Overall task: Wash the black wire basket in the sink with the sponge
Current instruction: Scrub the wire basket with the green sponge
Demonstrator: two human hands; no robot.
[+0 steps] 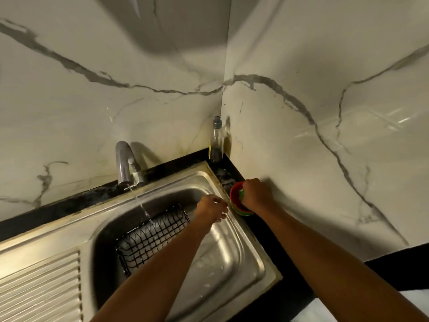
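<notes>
1 view: head-worn wide-angle camera, above and close to scene. Faces forward and steeply down into stainless steel sink [232, 252], toward corner of white grey-veined marble wall [139, 112]. Frame tilted: black worktop [58, 209] edge climbs left to right. 2 forearms enter from bottom edge; left hand [211, 209], right hand [256, 194] near centre. Wall fills upper half.

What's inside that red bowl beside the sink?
The right hand reaches into the red bowl, its fingers curled on a green piece, possibly the sponge. The hand covers the rest of the inside, so anything else there cannot be seen.
</notes>
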